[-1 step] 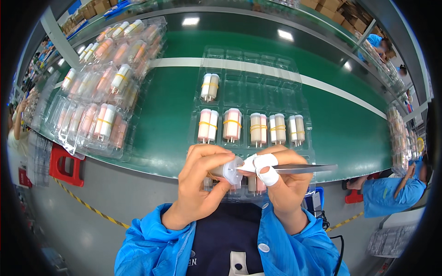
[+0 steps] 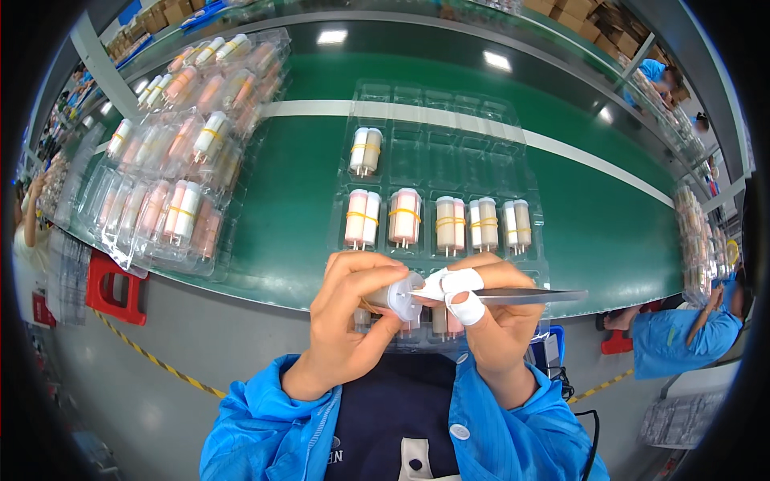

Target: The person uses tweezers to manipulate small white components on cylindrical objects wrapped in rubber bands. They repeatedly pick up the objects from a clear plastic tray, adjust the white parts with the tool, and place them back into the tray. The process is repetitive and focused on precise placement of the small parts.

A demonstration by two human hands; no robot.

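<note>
My left hand point(image 2: 349, 325) is closed round a cylindrical bundle with a translucent round end cap point(image 2: 403, 297), which faces right. A yellow band shows faintly under the fingers. My right hand point(image 2: 501, 321) pinches metal tweezers point(image 2: 533, 296), with white wraps point(image 2: 464, 280) on its thumb and forefinger. The tweezers' broad end sticks out to the right; their other end is at the cap, mostly hidden by the fingers. Beyond my hands lies a clear plastic tray point(image 2: 473, 172) holding several banded pairs of white, pink and beige cylinders point(image 2: 405, 216) with small pins.
Stacked clear trays point(image 2: 172, 152) with more cylinders stand at the left on the green bench point(image 2: 593, 200). A red stool point(image 2: 116, 293) is on the floor at left. A person in blue point(image 2: 682, 337) sits at right, near further stacked trays point(image 2: 696, 240).
</note>
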